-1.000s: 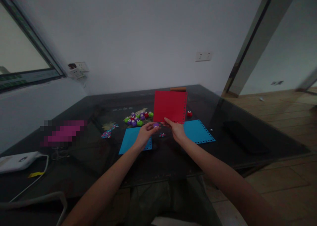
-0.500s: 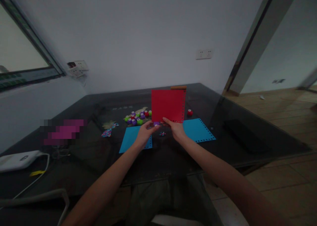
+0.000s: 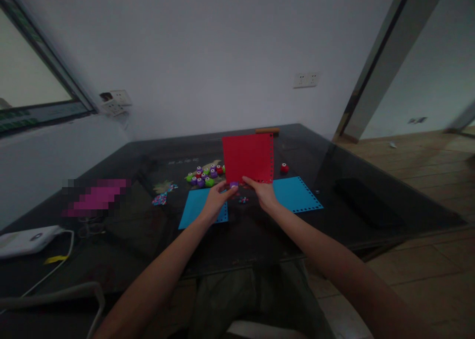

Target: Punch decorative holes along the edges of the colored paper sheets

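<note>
Left hand (image 3: 216, 199) pinching purple piece (image 3: 233, 185); right hand (image 3: 265, 195) gripping red sheet (image 3: 248, 157) upright.

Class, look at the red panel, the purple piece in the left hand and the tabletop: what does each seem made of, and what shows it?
Red panel: probably thin, smooth plastic; it stands flat though held at its lower edge.
Purple piece: likely moulded plastic from its even colour; too small to be sure.
Tabletop: perhaps glass or polished stone; dark, glossy, with faint reflections.

A raised red square punched-edge sheet (image 3: 248, 156) blocks the way ahead, while the glossy black bench (image 3: 309, 157) lies open right of the small red round toy (image 3: 284, 169).
</note>
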`<state>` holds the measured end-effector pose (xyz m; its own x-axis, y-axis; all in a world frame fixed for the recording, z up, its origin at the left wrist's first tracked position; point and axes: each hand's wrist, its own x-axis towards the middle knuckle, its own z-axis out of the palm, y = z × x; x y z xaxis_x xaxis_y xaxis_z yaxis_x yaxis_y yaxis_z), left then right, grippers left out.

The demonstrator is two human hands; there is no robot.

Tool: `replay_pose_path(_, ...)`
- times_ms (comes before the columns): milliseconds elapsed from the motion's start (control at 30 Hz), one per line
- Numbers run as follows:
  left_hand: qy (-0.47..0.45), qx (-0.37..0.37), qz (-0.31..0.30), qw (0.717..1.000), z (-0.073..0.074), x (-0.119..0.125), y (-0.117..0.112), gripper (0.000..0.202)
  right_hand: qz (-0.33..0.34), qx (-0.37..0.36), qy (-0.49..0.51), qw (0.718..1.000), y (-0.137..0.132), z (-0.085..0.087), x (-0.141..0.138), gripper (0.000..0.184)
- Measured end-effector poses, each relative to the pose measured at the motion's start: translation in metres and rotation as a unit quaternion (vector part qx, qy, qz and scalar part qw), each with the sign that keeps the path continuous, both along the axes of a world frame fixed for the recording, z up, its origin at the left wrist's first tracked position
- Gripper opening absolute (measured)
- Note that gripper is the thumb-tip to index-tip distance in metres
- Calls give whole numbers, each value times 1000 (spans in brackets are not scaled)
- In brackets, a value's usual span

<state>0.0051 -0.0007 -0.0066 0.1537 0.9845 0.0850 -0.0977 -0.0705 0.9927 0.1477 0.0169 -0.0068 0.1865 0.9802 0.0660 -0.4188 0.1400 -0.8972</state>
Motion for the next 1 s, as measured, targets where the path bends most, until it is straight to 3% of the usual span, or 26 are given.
replay_pose_path(133,-14,12,3,1000,-1,0,1,35,4,9,-11,1000,-2,0,-1,34)
replay_pose_path(367,-31,-3,-8,999,-1,-2,2,33,-23,31,-48,998,1,-4,-1,49)
replay_pose_path(700,-69,-18,-13,997,0,-2,3,32,-19,46,-62,997,2,-4,0,53)
replay_pose_path(1000,-55,-25,-5,998,-1,-5,4,39,4,32,-41,999,0,-3,-1,43)
